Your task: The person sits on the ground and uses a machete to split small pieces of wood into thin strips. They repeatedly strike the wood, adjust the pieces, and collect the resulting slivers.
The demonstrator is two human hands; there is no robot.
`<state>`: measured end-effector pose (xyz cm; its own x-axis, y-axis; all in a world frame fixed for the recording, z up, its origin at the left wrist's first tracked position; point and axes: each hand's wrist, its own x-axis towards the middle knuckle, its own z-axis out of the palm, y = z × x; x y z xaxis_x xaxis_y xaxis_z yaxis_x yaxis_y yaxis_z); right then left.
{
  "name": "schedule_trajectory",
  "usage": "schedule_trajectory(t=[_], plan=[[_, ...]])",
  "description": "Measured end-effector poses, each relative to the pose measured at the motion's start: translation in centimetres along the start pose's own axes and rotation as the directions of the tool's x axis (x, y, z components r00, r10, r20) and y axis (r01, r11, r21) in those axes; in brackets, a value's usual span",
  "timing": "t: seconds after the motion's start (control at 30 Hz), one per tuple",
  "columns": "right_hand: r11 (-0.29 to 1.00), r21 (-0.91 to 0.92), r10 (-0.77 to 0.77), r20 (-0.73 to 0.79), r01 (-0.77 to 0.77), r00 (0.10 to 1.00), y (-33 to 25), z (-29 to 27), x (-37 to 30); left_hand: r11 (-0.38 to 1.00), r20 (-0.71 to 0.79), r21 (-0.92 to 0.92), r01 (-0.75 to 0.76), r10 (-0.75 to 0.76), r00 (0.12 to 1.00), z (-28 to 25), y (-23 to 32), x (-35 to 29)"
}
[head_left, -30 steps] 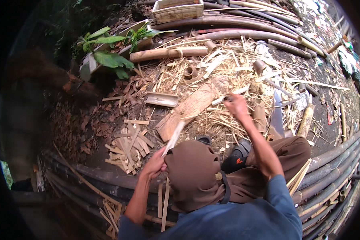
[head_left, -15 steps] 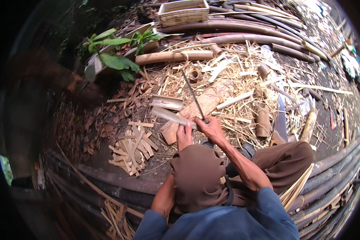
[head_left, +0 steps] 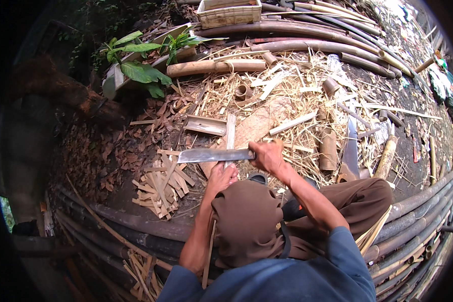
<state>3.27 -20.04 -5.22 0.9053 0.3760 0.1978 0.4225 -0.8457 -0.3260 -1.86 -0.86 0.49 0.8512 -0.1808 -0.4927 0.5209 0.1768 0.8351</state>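
2 hands busy: R hand (head_left: 268,158) clamped on a wide knife (head_left: 206,155), L hand (head_left: 222,177) gripping the near end of a pale strip (head_left: 230,132), whose far end shows btwn a half-tube (head_left: 205,126) & a board (head_left: 259,125). Knife crosses strip just beyond L hand; can't tell if touching. Prob. best w/ firm L grip kept well clear, knife low-angled, strokes light.
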Motion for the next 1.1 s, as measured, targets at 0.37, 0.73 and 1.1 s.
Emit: schedule_trajectory(t=[0.37, 0.73, 1.1], plan=[[0.942, 0.098, 0.328, -0.073, -0.32, 0.942, 2.0, -2.1, -1.0, 0.992, 0.193, 0.112, -0.062, 0.039, 0.98, -2.0, 1.4, -1.5], [0.682, 0.224, 0.721, -0.048, -0.696, 0.691, 19.7, -1.3, -3.3, 0.992, 0.116, -0.001, -0.124, 0.123, 0.986, -2.7, 3.2, -8.0], [0.37, 0.731, 0.683, 0.204, -0.573, 0.701, 1.5, 0.6, -8.2, 0.811, -0.03, 0.1, -0.577, 0.582, 0.812, 0.4, 2.7, 9.5]])
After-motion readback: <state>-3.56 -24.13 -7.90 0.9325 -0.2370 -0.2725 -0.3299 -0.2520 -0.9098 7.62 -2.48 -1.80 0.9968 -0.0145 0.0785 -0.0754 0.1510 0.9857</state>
